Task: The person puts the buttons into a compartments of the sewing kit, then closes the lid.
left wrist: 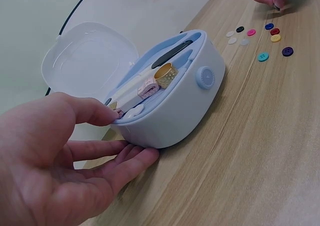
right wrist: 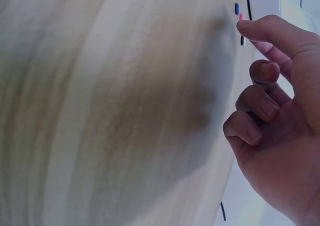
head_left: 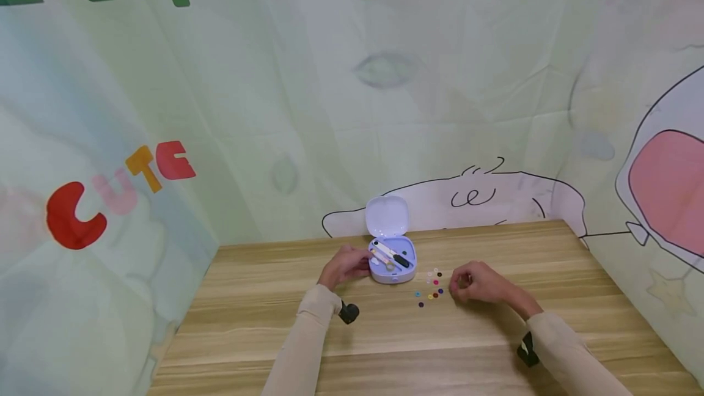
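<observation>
My left hand (head_left: 348, 266) grips the left side of an open sewing box (head_left: 393, 277), thumb at its rim and the other fingers low against its outer wall. White plastic outside, the box has a pale blue tray holding a gold thimble (left wrist: 166, 75), a rolled tape measure (left wrist: 148, 87) and a dark-handled tool (left wrist: 172, 54). To the right, my right hand (head_left: 480, 283) pinches a small dark button (left wrist: 276, 7) between thumb and index finger, low over the table. Its other fingers are curled. Several loose buttons, among them a turquoise button (left wrist: 263, 57) and a yellow button (left wrist: 276, 38), lie between box and right hand.
The box's lid (head_left: 387, 217) stands raised at the back, near the printed cloth backdrop (head_left: 308, 139). Wooden table (head_left: 385, 347) surface extends in front and to both sides. Dark wrist cameras sit below both hands.
</observation>
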A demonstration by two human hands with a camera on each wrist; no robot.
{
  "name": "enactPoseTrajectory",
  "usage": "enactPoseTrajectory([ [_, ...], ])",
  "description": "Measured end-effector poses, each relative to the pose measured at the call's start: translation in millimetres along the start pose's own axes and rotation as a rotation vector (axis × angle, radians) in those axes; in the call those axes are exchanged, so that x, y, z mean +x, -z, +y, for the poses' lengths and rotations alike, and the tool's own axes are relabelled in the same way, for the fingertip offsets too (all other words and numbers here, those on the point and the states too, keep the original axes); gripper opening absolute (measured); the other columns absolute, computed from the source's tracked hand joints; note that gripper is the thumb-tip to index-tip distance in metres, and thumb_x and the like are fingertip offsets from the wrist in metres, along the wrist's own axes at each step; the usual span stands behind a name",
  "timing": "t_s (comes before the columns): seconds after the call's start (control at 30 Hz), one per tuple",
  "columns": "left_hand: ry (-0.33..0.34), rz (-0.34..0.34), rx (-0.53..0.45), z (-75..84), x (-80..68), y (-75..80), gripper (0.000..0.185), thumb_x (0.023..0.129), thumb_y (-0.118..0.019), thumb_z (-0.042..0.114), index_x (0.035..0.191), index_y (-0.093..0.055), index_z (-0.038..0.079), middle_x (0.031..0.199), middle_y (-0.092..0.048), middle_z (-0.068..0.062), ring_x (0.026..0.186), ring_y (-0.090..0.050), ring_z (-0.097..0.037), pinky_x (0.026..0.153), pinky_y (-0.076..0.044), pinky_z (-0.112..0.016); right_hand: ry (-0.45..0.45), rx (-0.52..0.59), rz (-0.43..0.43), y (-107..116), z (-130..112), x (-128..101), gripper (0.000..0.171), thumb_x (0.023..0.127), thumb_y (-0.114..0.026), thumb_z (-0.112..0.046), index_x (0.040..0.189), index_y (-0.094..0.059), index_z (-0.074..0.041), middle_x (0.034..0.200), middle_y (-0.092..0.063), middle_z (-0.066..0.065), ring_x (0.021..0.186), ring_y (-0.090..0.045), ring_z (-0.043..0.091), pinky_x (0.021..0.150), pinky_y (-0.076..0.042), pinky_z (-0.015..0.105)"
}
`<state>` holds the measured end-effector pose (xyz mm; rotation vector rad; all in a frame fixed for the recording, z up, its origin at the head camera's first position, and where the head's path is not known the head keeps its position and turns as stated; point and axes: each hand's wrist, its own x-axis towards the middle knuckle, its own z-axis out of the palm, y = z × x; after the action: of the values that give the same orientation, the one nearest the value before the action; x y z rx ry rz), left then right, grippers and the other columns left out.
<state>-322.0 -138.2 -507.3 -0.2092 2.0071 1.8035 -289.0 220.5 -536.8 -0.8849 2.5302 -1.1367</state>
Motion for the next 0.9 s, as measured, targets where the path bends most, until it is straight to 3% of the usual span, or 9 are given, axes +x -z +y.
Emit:
enactPoseTrajectory([
  [0.27, 0.003, 0.005, 0.005, -0.3, 0.2, 0.3, 0.03, 0.101, -0.062, 0.01, 0.122, -0.064, -0.013, 0.11, -0.071, -0.021, 0.096, -0.068, -0.023, 0.093, -0.061, -0.039, -0.017, 0.028, 0.021, 6, 0, 12, 0.01, 0.087, -0.076, -0.004, 0.088, -0.074, -0.013, 0.074, -0.06, -0.004, 0.07, -0.054, 0.013, 0.06, -0.048, 0.023],
  [0.47, 0.004, 0.006, -0.002, -1.6, 1.7, 0.1, 0.03, 0.1, -0.062, 0.009, 0.12, -0.065, -0.013, 0.109, -0.071, -0.02, 0.095, -0.068, -0.023, 0.092, -0.061, -0.039, -0.011, 0.027, 0.049, 10, -10, 26, 0.01, 0.089, -0.073, -0.001, 0.088, -0.074, -0.012, 0.07, -0.052, -0.005, 0.07, -0.05, 0.013, 0.061, -0.043, 0.023],
  [0.63, 0.003, 0.005, -0.003, -0.9, 1.9, 0.8, 0.03, 0.1, -0.062, 0.009, 0.121, -0.064, -0.013, 0.108, -0.071, -0.02, 0.094, -0.068, -0.023, 0.092, -0.061, -0.038, -0.047, 0.02, 0.064, 13, -20, 40, 0.002, 0.093, -0.075, -0.011, 0.091, -0.073, -0.011, 0.073, -0.053, -0.002, 0.075, -0.051, 0.017, 0.065, -0.043, 0.026],
  [0.9, 0.004, 0.0, -0.007, -2.3, 3.8, 0.3, 0.03, 0.1, -0.063, 0.009, 0.121, -0.064, -0.013, 0.109, -0.071, -0.02, 0.094, -0.068, -0.022, 0.093, -0.061, -0.039, -0.05, 0.035, 0.072, 11, -25, 61, 0.005, 0.094, -0.077, -0.018, 0.093, -0.073, -0.016, 0.077, -0.054, -0.001, 0.077, -0.051, 0.018, 0.067, -0.044, 0.03],
])
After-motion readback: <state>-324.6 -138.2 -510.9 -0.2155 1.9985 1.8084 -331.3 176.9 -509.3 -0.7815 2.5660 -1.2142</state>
